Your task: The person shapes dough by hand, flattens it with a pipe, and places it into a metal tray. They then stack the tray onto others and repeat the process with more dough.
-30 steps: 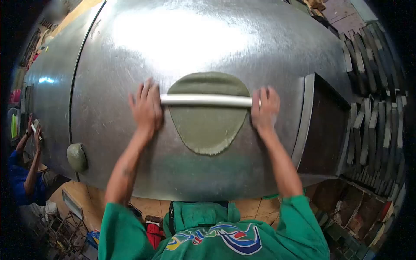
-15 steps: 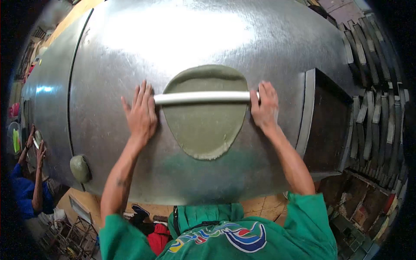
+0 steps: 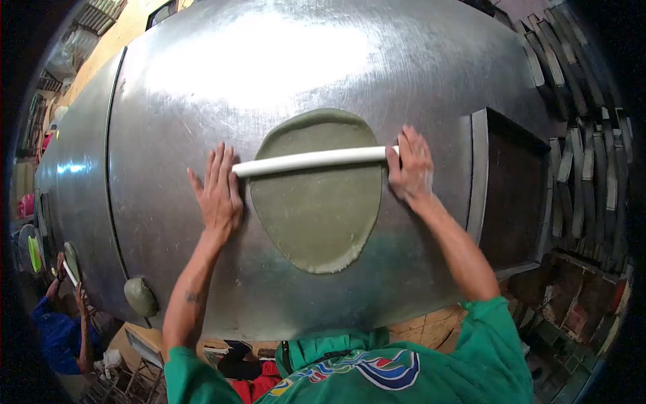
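Note:
A white rolling pin [image 3: 309,161] lies across a flattened grey-green clay slab [image 3: 316,215] on the metal tabletop, its left end slightly nearer to me. At that end, my left hand [image 3: 221,192] is flat and open, fingers stretched out, with the thumb side against the pin. My right hand [image 3: 412,165] is closed around the other end, the pin's tip between thumb and fingers. The slab is rounded, with a raised far lip and a ragged near edge.
A shallow metal tray [image 3: 515,185] stands at the right, beside stacked metal bars [image 3: 585,175]. A clay lump [image 3: 140,297] rests near the table's left front edge. Farther left, a person in blue [image 3: 62,337] works with another rolling pin.
The pin has tilted, its left end coming nearer to me together with my left hand. The slab and clay lump appear lower as the view shifts.

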Demonstrator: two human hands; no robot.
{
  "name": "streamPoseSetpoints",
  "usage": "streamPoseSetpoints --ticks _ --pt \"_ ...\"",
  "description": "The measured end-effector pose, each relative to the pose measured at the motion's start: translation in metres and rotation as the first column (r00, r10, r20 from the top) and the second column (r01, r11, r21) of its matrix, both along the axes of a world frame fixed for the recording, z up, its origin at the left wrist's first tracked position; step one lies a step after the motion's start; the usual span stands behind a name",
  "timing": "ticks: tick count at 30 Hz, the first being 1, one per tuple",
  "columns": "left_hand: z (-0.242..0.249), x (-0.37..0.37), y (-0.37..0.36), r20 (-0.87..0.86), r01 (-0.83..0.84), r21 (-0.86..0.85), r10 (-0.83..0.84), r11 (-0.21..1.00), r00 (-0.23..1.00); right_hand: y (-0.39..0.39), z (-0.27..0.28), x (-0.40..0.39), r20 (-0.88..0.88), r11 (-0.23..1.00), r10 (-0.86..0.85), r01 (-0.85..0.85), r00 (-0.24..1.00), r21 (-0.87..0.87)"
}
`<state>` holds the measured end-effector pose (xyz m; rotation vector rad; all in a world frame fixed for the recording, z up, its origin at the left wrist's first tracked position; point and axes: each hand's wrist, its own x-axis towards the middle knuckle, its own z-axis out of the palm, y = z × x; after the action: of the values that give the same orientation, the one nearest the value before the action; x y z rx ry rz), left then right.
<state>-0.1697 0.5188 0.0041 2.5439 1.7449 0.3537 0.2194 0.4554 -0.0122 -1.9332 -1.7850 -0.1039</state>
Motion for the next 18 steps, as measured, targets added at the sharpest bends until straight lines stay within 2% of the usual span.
streamPoseSetpoints --ticks 1,2,3,4,5,6,8,9,10,11,12,13,14,15,16,17,18 --pt "-0.006 0.006 0.029 0.014 0.039 0.059 -0.04 0.997 0.999 0.01 -0.004 0.004 0.084 0.999 0.022 -0.024 0.996 0.027" --pt "-0.013 0.019 0.077 -0.025 -0.006 0.068 0.007 0.998 1.0 0.054 0.005 0.01 0.079 1.0 -0.023 0.022 0.997 0.018" --pt "-0.017 0.033 0.129 -0.066 -0.052 0.071 0.057 0.996 0.996 0.096 0.017 0.011 0.053 0.986 -0.162 0.164 0.985 -0.029" --pt "-0.019 0.045 0.175 0.003 -0.045 0.154 0.045 0.987 0.999 0.128 0.023 0.013 0.031 0.95 -0.297 0.299 0.954 -0.094" --pt "-0.019 0.048 0.196 0.068 -0.046 0.231 0.031 0.972 0.997 0.148 0.023 0.022 -0.002 0.95 -0.297 0.296 0.955 -0.1" --pt "-0.015 0.049 0.193 0.074 -0.048 0.238 0.031 0.97 0.997 0.153 0.027 0.02 -0.018 0.946 -0.307 0.302 0.952 -0.119" --pt "0.0 0.05 0.172 -0.055 -0.03 0.1 0.035 0.995 0.998 0.141 0.024 0.017 -0.05 0.949 -0.274 0.261 0.961 -0.178" --pt "-0.027 0.029 0.16 -0.212 0.115 0.239 -0.064 0.964 0.975 0.125 0.016 0.018 -0.066 0.956 -0.229 0.212 0.971 -0.205" --pt "-0.021 0.023 0.13 -0.018 0.049 0.034 -0.049 0.998 0.999 0.098 0.01 0.012 -0.004 0.982 -0.152 0.15 0.988 -0.116" --pt "-0.006 0.018 0.098 0.016 0.067 -0.011 -0.067 0.998 0.998 0.068 0.005 0.004 0.064 0.996 -0.08 0.083 0.995 -0.043" --pt "-0.012 0.009 0.081 -0.017 0.096 0.062 -0.095 0.993 0.995 0.055 0.006 0.004 0.064 0.995 -0.087 0.09 0.994 -0.044" --pt "-0.002 0.01 0.078 0.049 0.099 -0.035 -0.097 0.995 0.994 0.052 0.007 0.007 0.035 0.995 -0.051 0.054 0.998 -0.089" --pt "-0.003 0.016 0.101 -0.051 0.099 -0.009 -0.099 0.995 0.994 0.051 0.005 0.008 0.003 0.99 -0.015 0.015 1.0 -0.142" --pt "-0.009 0.027 0.136 -0.151 0.102 0.013 -0.099 0.995 0.983 0.075 0.0 0.014 0.003 0.99 -0.066 0.065 0.998 -0.125" --pt "-0.027 0.034 0.182 -0.132 0.102 0.019 -0.099 0.995 0.986 0.116 -0.002 0.025 0.002 0.988 -0.119 0.119 0.993 -0.102" --pt "-0.034 0.043 0.221 -0.095 0.161 0.146 -0.148 0.976 0.984 0.148 0.009 0.031 -0.073 0.959 -0.217 0.198 0.974 -0.2" --pt "-0.016 0.061 0.245 0.204 0.091 -0.101 -0.069 0.991 0.976 0.17 0.015 0.038 -0.149 0.922 -0.319 0.27 0.936 -0.278"
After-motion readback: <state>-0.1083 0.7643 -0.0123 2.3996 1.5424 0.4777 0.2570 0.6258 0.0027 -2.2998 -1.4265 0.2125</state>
